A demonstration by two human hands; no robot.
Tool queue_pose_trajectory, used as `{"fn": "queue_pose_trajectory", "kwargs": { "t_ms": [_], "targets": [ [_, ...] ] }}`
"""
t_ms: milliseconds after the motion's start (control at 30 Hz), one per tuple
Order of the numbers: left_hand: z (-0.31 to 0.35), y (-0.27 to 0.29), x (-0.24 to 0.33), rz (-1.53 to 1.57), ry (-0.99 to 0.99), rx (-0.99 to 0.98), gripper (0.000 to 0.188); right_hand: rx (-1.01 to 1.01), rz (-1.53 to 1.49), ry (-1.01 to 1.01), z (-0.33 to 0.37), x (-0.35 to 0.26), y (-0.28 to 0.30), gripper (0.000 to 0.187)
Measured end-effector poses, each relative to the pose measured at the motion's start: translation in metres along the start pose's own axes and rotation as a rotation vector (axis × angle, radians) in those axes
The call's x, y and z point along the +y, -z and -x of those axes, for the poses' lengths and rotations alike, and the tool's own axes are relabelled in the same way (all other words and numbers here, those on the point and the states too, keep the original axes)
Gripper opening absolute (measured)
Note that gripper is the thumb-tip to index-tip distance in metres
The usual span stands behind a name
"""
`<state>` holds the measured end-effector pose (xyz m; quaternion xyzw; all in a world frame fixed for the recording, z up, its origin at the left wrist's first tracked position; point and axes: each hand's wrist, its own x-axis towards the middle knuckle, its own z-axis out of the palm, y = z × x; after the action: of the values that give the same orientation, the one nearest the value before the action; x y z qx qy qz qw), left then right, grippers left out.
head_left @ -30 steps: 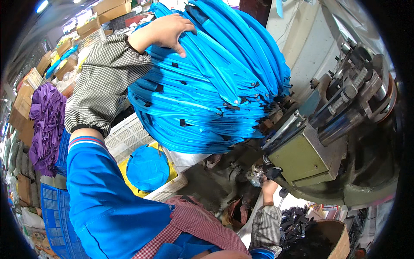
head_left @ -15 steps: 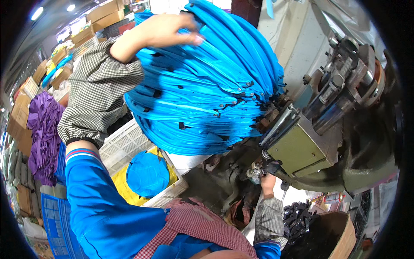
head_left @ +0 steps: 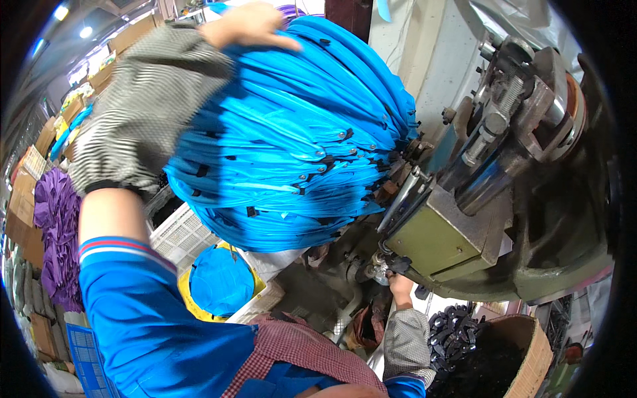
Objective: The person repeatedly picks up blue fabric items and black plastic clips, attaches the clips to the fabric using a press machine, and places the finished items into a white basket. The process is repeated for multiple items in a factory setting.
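Over the top of a tall stack of round, folded blue fabric pieces I hold my left hand, fingers stretched out and somewhat blurred, its thumb pointing right. Nothing shows in its grasp, and I cannot tell whether it touches the fabric. Small metal studs and black tabs line the right side of the stack. My right hand is low at the head of a green press-like machine, beside a shiny metal fitting. Its fingers are bent and partly hidden, so what they grip is not visible.
A white crate stands left below the stack; one round blue fabric piece lies in it on yellow material. Black small parts are heaped beside a cardboard box. Purple fabric hangs at far left, above a blue crate.
My left hand has moved up and left over the stack, its fingers opening out. The view has shifted, and my right hand stays by the metal fitting.
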<state>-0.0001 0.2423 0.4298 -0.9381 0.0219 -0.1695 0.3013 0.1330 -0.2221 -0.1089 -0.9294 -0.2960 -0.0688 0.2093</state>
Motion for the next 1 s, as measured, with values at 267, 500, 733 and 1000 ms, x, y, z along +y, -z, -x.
{"fn": "queue_pose_trajectory", "kwargs": {
  "t_ms": [267, 500, 733, 1000],
  "targets": [
    [-0.038, -0.010, 0.041, 0.004, 0.372, -0.639, 0.048, 0.060, -0.028, -0.062, 0.005, 0.019, -0.002, 0.035],
    [-0.134, -0.095, 0.087, -0.180, 0.181, -0.047, 0.024, 0.143, -0.149, -0.017, 0.003, 0.010, -0.019, 0.032],
    [-0.101, -0.034, 0.052, -0.173, 0.044, -0.295, 0.033, 0.178, -0.406, -0.042, 0.012, -0.002, 0.011, 0.028],
    [0.006, 0.133, -0.036, -0.067, 0.392, 0.128, 0.036, 0.095, -0.059, 0.020, -0.008, 0.016, -0.011, 0.031]
  ]
}}
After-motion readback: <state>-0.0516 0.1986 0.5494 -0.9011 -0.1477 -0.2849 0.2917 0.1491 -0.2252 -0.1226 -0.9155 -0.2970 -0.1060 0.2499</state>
